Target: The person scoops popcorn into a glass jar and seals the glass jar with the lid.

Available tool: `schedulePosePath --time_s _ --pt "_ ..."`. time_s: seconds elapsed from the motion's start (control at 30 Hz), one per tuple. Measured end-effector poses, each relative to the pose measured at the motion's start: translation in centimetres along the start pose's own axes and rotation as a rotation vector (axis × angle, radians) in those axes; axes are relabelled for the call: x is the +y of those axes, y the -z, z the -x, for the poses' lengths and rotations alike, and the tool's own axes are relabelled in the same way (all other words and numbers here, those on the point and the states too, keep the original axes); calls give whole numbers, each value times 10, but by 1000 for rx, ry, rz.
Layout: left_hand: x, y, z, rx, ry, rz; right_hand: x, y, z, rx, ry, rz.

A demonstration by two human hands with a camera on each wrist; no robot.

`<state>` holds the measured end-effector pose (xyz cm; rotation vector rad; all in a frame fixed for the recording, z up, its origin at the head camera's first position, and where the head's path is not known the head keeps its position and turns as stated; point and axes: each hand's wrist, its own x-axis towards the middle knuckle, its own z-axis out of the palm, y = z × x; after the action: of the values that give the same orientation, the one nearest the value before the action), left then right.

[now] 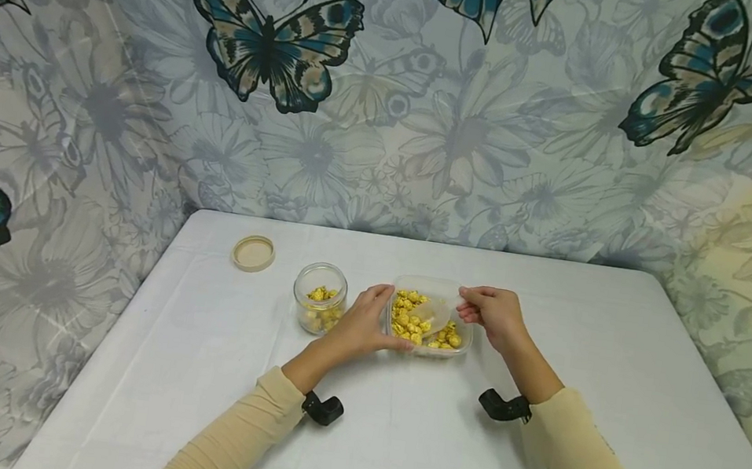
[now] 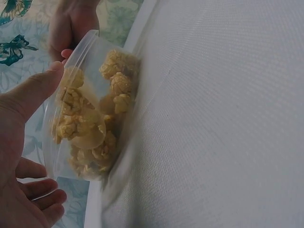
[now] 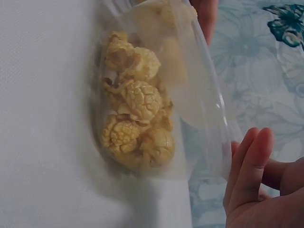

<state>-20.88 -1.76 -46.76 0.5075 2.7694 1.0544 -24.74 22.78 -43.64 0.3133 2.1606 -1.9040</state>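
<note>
A clear plastic container (image 1: 428,284) with yellow popcorn (image 1: 409,326) stands on the table. My left hand (image 1: 365,320) holds its left side, thumb at the near rim and fingers toward the far side. By the right far corner, my right hand (image 1: 492,313) pinches the end of a translucent spoon (image 1: 435,317), its bowl down among the popcorn. In the left wrist view the rounded spoon bowl (image 2: 91,137) shows through the container wall. The right wrist view has popcorn pieces (image 3: 140,99) close up, and my right hand's fingers (image 3: 254,161) beside the rim.
Left of the container stands a clear round jar (image 1: 319,302), uncovered and partly filled with popcorn. A round cream-coloured lid (image 1: 254,253) lies farther left on the white-covered table (image 1: 391,442). Butterfly-patterned cloth (image 1: 387,149) hangs behind the table.
</note>
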Motion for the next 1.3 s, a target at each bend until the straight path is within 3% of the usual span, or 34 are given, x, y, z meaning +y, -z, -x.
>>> schedulePosePath --time_s 0.3,0.7,1.3 --pt "-1 0 1 -9 3 8 3 14 -6 -30 -69 -124" --pt "0 -1 2 -17 -7 24 7 24 -5 -61 -113 -395" --pt "1 0 1 -23 17 13 4 30 0 -12 -108 -484"
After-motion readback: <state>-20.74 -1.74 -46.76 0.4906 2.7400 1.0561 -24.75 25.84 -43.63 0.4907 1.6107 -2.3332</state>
